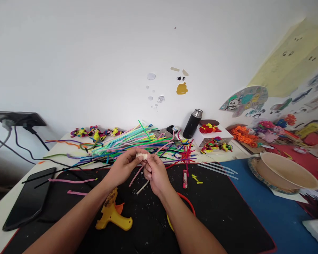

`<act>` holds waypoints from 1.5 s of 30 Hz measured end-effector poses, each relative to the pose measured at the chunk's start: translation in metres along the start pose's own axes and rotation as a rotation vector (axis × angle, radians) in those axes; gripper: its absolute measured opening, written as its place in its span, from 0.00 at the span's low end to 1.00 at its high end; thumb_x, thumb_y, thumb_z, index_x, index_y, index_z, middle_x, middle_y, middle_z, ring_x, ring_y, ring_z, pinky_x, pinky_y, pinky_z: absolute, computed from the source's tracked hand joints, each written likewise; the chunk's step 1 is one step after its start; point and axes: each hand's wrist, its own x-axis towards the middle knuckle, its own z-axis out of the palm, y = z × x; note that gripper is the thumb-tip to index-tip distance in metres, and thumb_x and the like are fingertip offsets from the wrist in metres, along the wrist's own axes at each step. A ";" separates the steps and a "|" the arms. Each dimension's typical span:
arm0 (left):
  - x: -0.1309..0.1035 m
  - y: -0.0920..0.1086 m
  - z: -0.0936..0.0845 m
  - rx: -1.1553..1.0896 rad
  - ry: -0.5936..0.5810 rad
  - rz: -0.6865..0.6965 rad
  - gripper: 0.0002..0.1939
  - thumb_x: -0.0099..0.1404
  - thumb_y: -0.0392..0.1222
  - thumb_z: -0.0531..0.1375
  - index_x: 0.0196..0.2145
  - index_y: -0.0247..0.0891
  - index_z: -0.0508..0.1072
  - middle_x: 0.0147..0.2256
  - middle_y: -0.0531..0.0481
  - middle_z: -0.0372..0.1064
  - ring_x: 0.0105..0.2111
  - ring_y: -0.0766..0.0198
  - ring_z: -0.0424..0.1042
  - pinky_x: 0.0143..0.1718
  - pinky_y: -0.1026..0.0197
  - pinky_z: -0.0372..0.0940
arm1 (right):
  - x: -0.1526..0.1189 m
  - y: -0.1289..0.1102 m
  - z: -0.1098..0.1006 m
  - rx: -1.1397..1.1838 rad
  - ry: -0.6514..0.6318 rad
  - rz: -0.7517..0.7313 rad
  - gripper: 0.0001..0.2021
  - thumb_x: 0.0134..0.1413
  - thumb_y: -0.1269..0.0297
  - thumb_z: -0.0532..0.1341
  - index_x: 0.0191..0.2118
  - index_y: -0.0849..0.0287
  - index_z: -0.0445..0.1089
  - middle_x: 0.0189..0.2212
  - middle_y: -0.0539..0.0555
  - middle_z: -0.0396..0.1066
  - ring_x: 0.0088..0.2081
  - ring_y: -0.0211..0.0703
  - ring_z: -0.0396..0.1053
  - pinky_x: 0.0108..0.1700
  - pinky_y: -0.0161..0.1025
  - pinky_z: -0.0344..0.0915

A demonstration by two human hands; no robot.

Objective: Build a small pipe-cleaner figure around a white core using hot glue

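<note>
The left hand (pixel 125 165) and right hand (pixel 157 174) pinch a short, bumpy, cream fuzzy roll (pixel 141 156) in their grip, fingers (pixel 151 162) hiding some.

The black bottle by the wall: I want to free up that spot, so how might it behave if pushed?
The black bottle looks tall and narrow, so a high push would probably tip it. Its rounded body would likely roll once down, though the white box beside it might block one side.

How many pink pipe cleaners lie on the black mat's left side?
2: one pink pipe cleaner toward the back, and a second pipe cleaner below it, running to the left forearm, which may hide more.
</note>
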 end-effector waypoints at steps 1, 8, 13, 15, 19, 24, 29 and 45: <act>0.000 0.001 0.000 0.008 -0.007 0.006 0.20 0.65 0.57 0.65 0.44 0.37 0.77 0.38 0.46 0.77 0.38 0.55 0.76 0.44 0.56 0.71 | 0.000 0.000 0.000 0.000 -0.002 0.000 0.25 0.48 0.44 0.73 0.31 0.56 0.61 0.16 0.38 0.54 0.14 0.26 0.46 0.17 0.29 0.37; -0.001 -0.009 -0.002 0.040 0.034 0.000 0.20 0.65 0.55 0.65 0.44 0.36 0.77 0.37 0.46 0.78 0.35 0.56 0.77 0.43 0.54 0.73 | -0.001 0.004 0.001 -0.011 -0.008 0.009 0.25 0.50 0.44 0.73 0.31 0.55 0.60 0.16 0.38 0.55 0.14 0.26 0.46 0.17 0.29 0.37; -0.001 -0.010 -0.003 0.040 0.007 -0.001 0.22 0.66 0.56 0.64 0.48 0.36 0.78 0.45 0.42 0.79 0.43 0.51 0.78 0.50 0.50 0.72 | 0.001 0.002 -0.001 0.006 0.000 0.012 0.26 0.47 0.43 0.74 0.32 0.55 0.60 0.15 0.37 0.53 0.14 0.26 0.46 0.17 0.29 0.37; -0.002 -0.009 -0.005 0.029 -0.025 -0.001 0.22 0.67 0.57 0.64 0.50 0.37 0.78 0.48 0.41 0.78 0.47 0.49 0.77 0.52 0.49 0.71 | 0.001 0.001 -0.001 0.012 0.002 0.011 0.27 0.46 0.43 0.74 0.32 0.55 0.60 0.15 0.37 0.53 0.14 0.26 0.46 0.17 0.29 0.37; -0.002 -0.012 -0.009 0.062 -0.038 -0.004 0.23 0.68 0.56 0.63 0.52 0.36 0.78 0.51 0.39 0.78 0.48 0.48 0.77 0.54 0.47 0.70 | 0.000 0.001 0.000 0.007 -0.003 0.017 0.27 0.47 0.43 0.74 0.32 0.55 0.60 0.15 0.37 0.53 0.14 0.26 0.46 0.17 0.29 0.37; -0.002 -0.015 -0.010 0.083 -0.018 0.008 0.23 0.68 0.56 0.62 0.51 0.36 0.78 0.49 0.39 0.78 0.48 0.47 0.77 0.54 0.46 0.70 | 0.000 0.002 0.000 -0.004 -0.003 0.013 0.26 0.48 0.43 0.73 0.32 0.55 0.60 0.15 0.37 0.52 0.14 0.26 0.46 0.17 0.29 0.37; -0.002 -0.015 -0.005 0.111 -0.009 0.041 0.20 0.68 0.52 0.63 0.51 0.38 0.78 0.50 0.40 0.78 0.50 0.48 0.76 0.54 0.48 0.69 | 0.000 0.001 0.000 -0.008 0.004 0.006 0.26 0.47 0.43 0.74 0.31 0.55 0.60 0.15 0.37 0.52 0.14 0.27 0.45 0.17 0.29 0.37; -0.003 -0.022 0.000 0.273 0.127 0.060 0.20 0.66 0.49 0.63 0.52 0.37 0.78 0.49 0.40 0.79 0.47 0.49 0.77 0.50 0.50 0.70 | -0.002 0.004 0.003 -0.035 0.009 0.023 0.26 0.47 0.43 0.73 0.32 0.55 0.60 0.15 0.37 0.53 0.14 0.27 0.46 0.17 0.30 0.37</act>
